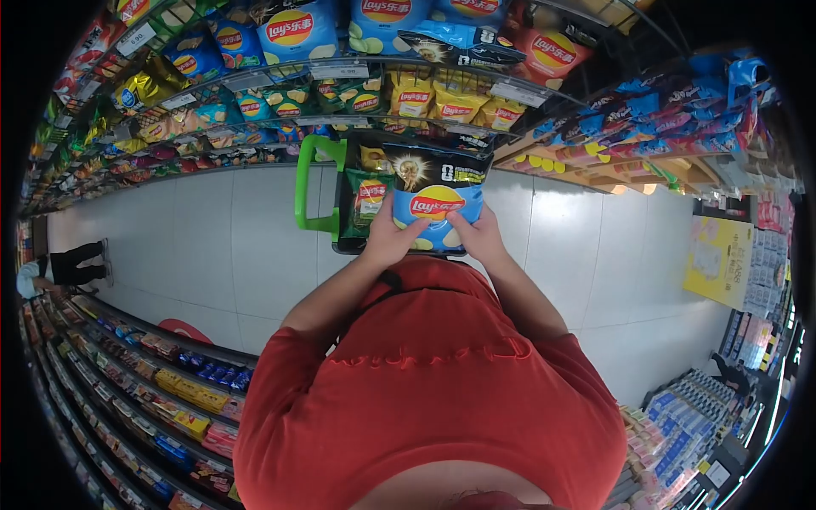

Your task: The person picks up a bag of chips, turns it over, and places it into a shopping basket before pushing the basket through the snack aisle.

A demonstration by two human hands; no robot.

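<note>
A blue and black bag of Lay's potato chips [435, 204] is held upright in front of my body. My left hand [393, 231] grips its lower left side, with the thumb across the front. On its lower right side, my right hand [476, 233] grips it the same way. Behind and below the bag is a dark shopping basket [342, 236], mostly hidden by it. The basket's green handle [301, 187] sticks out to the left. A green bag of Lay's chips [371, 201] lies in the basket, and part of a yellow bag [374, 158] shows behind it.
Shelves of chip bags [413, 95] curve across the front, with more snack bags [646, 110] on the right. Packed shelves [191, 387] stand behind me to the left. Another person [72, 265] is at the far left. A yellow sign [718, 259] stands at the right.
</note>
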